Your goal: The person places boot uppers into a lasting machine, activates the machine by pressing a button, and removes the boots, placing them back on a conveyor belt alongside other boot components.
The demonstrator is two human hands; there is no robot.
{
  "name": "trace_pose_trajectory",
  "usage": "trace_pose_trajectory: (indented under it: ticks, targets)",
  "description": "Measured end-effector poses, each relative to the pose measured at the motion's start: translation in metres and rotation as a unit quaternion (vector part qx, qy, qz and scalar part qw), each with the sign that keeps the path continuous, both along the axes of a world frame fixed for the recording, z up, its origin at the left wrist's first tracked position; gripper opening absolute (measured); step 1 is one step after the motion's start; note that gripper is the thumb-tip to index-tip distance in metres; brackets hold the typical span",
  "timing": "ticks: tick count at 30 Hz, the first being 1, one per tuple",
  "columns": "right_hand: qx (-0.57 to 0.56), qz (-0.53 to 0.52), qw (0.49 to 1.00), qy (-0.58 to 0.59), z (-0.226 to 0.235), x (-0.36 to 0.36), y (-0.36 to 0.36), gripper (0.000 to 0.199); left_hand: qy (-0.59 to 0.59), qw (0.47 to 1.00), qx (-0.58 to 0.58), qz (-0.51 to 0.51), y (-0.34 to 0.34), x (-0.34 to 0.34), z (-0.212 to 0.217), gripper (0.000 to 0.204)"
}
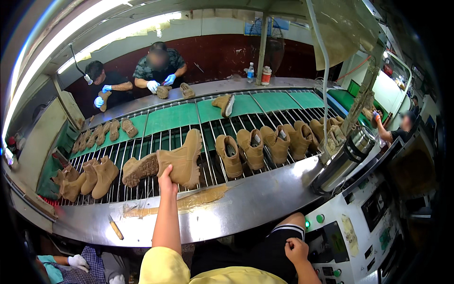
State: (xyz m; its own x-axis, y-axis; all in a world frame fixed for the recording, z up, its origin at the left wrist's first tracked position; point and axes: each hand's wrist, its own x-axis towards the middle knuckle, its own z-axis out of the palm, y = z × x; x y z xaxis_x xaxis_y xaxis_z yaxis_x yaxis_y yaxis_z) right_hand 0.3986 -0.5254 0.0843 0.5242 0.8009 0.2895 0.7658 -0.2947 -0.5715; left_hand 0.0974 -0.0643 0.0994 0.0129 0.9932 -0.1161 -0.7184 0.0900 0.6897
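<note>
the left hand [166, 177] is closed around the heel of a tan boot [182, 158], holding it upright over the wire rack [208, 137] of the conveyor, with a second boot [140, 169] lying on its side just beside it to the left. the right hand [296, 251] is curled into a loose fist with nothing in it, resting on the person's thigh near the control panel [350, 236]. a row of tan boots [265, 144] stands further right on the rack, a wooden-handled tool [116, 229] lies on the steel surface [246, 203], and two other people work at the far side.
</note>
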Motion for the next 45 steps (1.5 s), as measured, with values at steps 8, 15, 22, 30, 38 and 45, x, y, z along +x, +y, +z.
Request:
trace_pose_trajectory:
  ticks: [8, 15, 22, 30, 38, 45]
  targets:
    - [-0.033, -0.09, 0.994, 0.046, -0.04, 0.007, -0.007, 0.006, 0.465, 0.864, 0.07, 0.18, 0.018, 0.115, -0.042, 0.019]
    - [0.025, -0.066, 0.996, 0.056, -0.064, 0.018, -0.005, 0.005, 0.468, 0.852, 0.07, 0.224, 0.046, 0.121, -0.034, 0.019]
    - [-0.006, -0.071, 0.995, 0.065, -0.058, 0.015, -0.003, 0.003, 0.514, 0.847, 0.099, 0.09, 0.015, 0.128, -0.011, 0.05]
    - [-0.041, -0.084, 0.993, 0.065, -0.063, 0.01, -0.016, 0.009, 0.902, 0.396, 0.018, 0.17, 0.054, -0.093, -0.038, 0.087]
    - [-0.047, -0.082, 0.994, 0.047, -0.067, 0.015, -0.002, 0.01, 0.959, 0.185, 0.156, 0.148, 0.101, -0.205, -0.081, 0.08]
    - [-0.082, -0.083, 0.991, 0.068, -0.049, 0.009, 0.011, 0.01, 0.953, 0.208, 0.219, 0.026, 0.118, -0.185, -0.01, 0.079]
